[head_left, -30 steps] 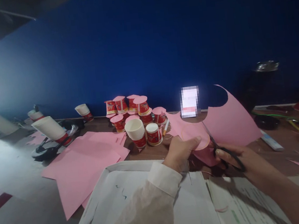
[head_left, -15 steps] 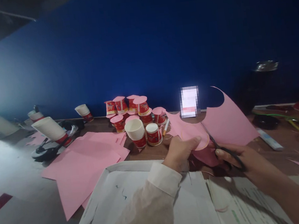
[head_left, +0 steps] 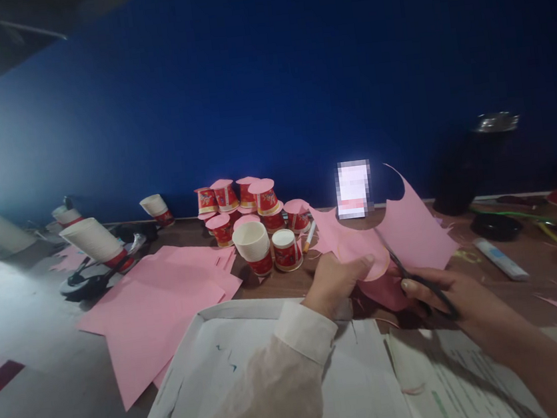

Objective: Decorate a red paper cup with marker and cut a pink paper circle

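Between its thumb and fingers, my left hand (head_left: 336, 281) pinches a sheet of pink paper (head_left: 364, 253) with a round outline drawn on it. The paper has curved cut edges, and its larger flap (head_left: 417, 233) rises to the right behind the blades. My right hand (head_left: 441, 288) is closed around the handles of dark scissors (head_left: 399, 262), whose blades lie at the right side of the drawn circle. Below the blades hangs another part of pink paper. A stack of paper cups (head_left: 255, 248) and a single upturned red cup (head_left: 287, 251) stand left of my hands.
Several red cups topped with pink discs (head_left: 264, 197) are piled at the back. Pink sheets (head_left: 164, 309) lie at left, near a leaning cup stack (head_left: 94, 243). A lit phone (head_left: 353, 189) stands against the blue partition (head_left: 265, 90). A white tube (head_left: 500, 259) lies at right.
The larger pink flap has swung inward to the left, uncovering more of the table near the white tube. Both hands stay in nearly the same place.
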`<control>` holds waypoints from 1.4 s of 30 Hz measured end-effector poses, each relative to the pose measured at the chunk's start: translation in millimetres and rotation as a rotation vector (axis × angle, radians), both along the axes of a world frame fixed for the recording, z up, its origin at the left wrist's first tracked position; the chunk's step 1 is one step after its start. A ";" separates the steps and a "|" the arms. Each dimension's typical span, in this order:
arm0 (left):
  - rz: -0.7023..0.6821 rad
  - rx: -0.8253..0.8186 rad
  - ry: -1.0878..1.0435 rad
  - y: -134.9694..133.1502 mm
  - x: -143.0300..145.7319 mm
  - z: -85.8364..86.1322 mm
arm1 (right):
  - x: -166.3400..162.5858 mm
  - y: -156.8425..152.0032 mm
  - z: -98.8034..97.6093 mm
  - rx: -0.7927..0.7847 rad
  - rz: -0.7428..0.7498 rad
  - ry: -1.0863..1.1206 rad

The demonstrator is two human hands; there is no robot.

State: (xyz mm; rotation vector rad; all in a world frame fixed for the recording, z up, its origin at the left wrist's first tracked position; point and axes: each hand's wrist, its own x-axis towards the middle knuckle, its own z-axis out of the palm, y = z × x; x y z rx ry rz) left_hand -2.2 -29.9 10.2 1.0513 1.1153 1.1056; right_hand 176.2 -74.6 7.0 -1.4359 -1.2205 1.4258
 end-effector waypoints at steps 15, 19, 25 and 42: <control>-0.021 0.015 -0.053 0.0 -0.8 -1.7 | 3.9 1.6 -0.1 0.016 -0.025 -0.043; -0.036 0.031 -0.089 1.4 -0.6 -4.5 | 6.1 1.8 -1.4 0.035 0.006 -0.066; -0.052 0.013 -0.089 0.3 -1.2 -4.2 | 9.0 0.3 -5.5 0.061 -0.013 -0.081; -0.012 -0.038 -0.054 0.8 -2.7 -1.1 | 12.1 1.2 -7.6 0.100 -0.004 -0.089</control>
